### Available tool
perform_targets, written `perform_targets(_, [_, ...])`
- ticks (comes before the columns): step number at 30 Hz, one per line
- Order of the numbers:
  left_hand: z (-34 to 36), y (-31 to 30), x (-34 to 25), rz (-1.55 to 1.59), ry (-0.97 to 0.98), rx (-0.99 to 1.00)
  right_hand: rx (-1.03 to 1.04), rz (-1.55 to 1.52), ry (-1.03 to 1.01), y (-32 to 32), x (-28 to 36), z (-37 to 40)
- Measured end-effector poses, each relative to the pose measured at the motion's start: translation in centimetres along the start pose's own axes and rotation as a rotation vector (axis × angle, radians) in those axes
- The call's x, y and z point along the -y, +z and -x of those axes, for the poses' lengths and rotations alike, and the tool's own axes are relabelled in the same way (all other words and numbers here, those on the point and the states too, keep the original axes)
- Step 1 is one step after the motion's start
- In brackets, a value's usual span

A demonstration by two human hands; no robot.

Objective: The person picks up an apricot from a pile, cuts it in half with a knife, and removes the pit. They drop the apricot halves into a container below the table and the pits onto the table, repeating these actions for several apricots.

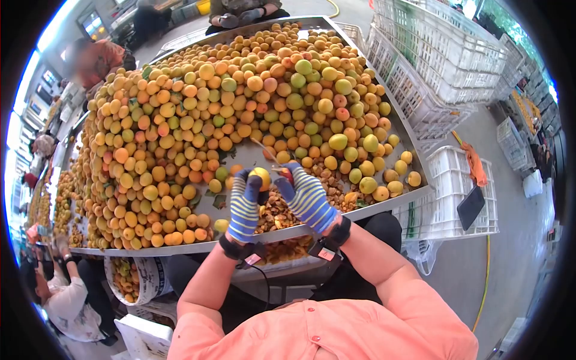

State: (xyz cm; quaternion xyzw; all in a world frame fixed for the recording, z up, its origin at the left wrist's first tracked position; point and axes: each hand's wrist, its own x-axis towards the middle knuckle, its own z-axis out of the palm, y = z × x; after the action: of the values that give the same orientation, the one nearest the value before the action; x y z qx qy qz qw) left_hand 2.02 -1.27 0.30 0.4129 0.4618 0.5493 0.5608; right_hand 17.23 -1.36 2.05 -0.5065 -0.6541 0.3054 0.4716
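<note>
Cupping a single yellow fruit (pixel 260 177) in the left hand (pixel 245 204), curling the fingers and thumb around its sides and leaving its top showing. Pinching a thin pale stick (pixel 264 150) in the right hand (pixel 311 201), bending those fingers in tightly and pointing the stick's far tip up and leftward, past the fruit and beyond both hands. Showing a bit of red at the right fingertips, too small for telling its nature. Wearing striped gloves on both hands and black straps (pixel 340 231) on the wrists, just behind the gloves.

Working over a metal table (pixel 243 155), holding the two hands near each other above its close edge. Facing a broad heap of yellow, orange and greenish fruit (pixel 198 114) ahead of both hands and stretching far out to the left of the left hand. Having brown, torn-looking pieces (pixel 275 219) lying between and below the hands, and some green leaves (pixel 219 201) just left of the left hand. Sitting with a white bucket (pixel 146 279) of fruit behind and left of the left hand, and with stacked white crates (pixel 447 51) well to the right of the right hand and farther ahead.
</note>
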Motion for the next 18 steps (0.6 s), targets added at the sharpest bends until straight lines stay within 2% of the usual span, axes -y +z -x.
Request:
perform_targets(3, [0.7,2.3,2.5,-0.061,0.135,-0.024,0.074,-0.066,0.114,-0.2,0.8,0.2])
perform_targets(5, [0.8,2.8,3.1,-0.248,0.317,-0.022,0.062,-0.176,0.17,0.4,-0.4,0.5])
perform_targets(7, [1.8,4.0,1.6,-0.441,0.442,-0.045,0.048,-0.181,0.217,0.1,-0.5,0.6])
perform_targets(8, [2.1,4.9,1.0,-0.442,0.451,-0.1,0.038,-0.199,0.196,-0.1,-0.6,0.5])
perform_targets(11, [1.4,3.7,2.1,-0.546,0.39,-0.014,0.045,-0.258,0.134,-0.9,-0.2,0.6])
perform_targets(12, [1.7,4.8,0.8,-0.558,0.388,-0.079,0.045,-0.161,0.122,-0.9,-0.4,0.6])
perform_targets(14, [1.7,5.2,0.3,-0.297,0.194,-0.031,-0.004,-0.032,0.057,-1.1,-0.2,0.5])
perform_targets(15, [1.5,5.2,0.1,-0.166,0.099,-0.009,-0.06,-0.1,-0.068,-0.9,-0.4,0.5])
perform_targets(16, [0.6,4.3,1.0,-0.37,0.112,-0.005,-0.046,-0.019,-0.09,-1.4,-0.1,0.4])
perform_targets(18, [-2.0,0.0,6.0,-0.246,0.063,0.062,-0.001,0.075,-0.1,-1.9,0.1,0.5])
